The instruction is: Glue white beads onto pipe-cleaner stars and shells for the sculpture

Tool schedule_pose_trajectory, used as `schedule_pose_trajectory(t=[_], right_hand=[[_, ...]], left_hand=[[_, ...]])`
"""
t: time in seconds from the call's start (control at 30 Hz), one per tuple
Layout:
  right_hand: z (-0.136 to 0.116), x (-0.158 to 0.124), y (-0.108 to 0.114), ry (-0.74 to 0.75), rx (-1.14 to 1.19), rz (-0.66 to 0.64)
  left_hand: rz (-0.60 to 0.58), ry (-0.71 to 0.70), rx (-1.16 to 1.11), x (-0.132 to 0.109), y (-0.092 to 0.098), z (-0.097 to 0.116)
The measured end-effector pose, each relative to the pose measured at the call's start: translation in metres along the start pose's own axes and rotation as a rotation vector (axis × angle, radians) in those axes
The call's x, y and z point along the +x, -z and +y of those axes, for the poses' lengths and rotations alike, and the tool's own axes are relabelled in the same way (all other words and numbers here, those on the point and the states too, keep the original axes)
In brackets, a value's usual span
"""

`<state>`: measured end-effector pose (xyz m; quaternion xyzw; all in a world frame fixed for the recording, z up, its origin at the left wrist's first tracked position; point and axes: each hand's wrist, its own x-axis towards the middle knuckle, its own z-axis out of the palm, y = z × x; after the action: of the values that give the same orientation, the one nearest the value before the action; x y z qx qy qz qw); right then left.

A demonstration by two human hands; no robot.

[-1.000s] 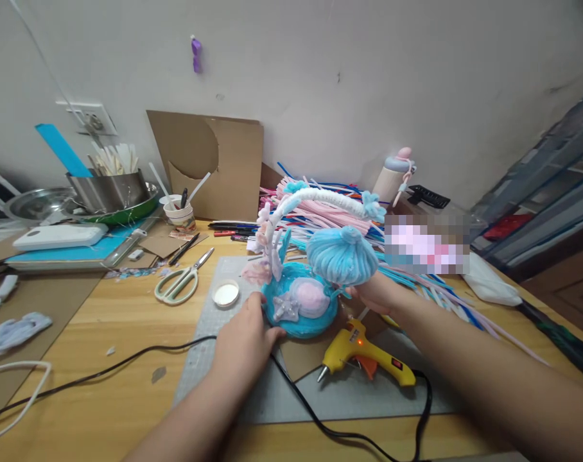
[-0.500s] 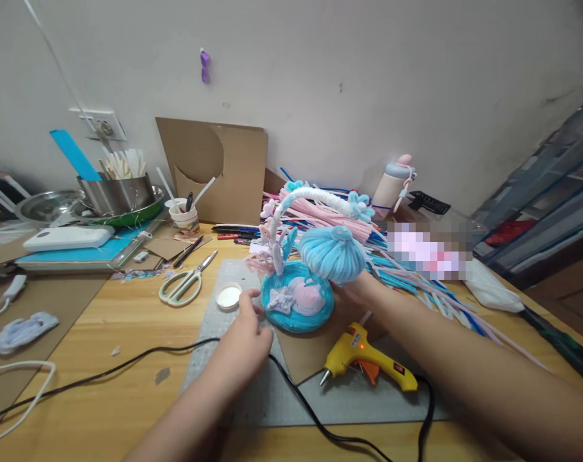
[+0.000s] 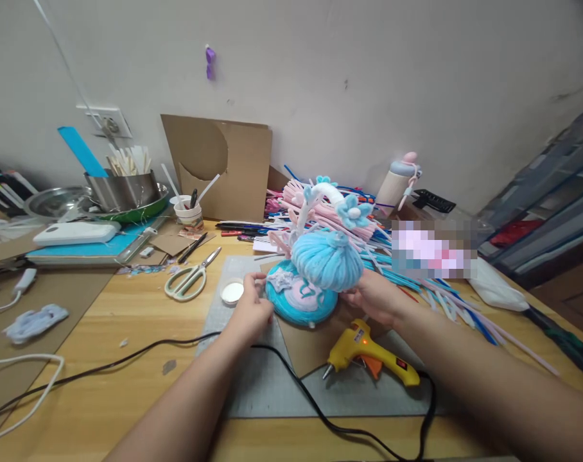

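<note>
A pipe-cleaner craft lamp stands on a round blue base with a pink shell and a pale star on top. Its white fuzzy arch carries a blue flower and a fluffy blue dome shade. My left hand grips the base's left edge, fingers curled. My right hand holds the base's right side under the shade. The craft sits on a piece of brown cardboard on a grey cutting mat.
A yellow glue gun lies just in front of my right hand, its black cord crossing the mat. Green scissors and a small white lid lie to the left. Loose pipe cleaners are heaped behind.
The craft has been turned on its base: the arch has swung round from sideways to nearly end-on. My left hand shifted up along the base's left edge.
</note>
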<state>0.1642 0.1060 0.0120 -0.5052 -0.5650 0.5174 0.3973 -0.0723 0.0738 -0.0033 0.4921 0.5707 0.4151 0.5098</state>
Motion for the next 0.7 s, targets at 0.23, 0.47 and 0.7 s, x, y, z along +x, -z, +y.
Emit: schedule_pose_trajectory(t=[0.23, 0.47, 0.7], right_hand=[[-0.019, -0.044, 0.009, 0.053, -0.366, -0.074], [-0.034, -0.095, -0.04, 0.12, -0.541, -0.229], [-0.031, -0.08, -0.067, 0.246, -0.629, -0.19]], left_hand=[[0.191, -0.105, -0.051, -0.011, 0.008, 0.014], [0.208, -0.052, -0.107, -0.033, 0.005, 0.017], [0.034, 0.011, -0.048, -0.035, 0.007, 0.022]])
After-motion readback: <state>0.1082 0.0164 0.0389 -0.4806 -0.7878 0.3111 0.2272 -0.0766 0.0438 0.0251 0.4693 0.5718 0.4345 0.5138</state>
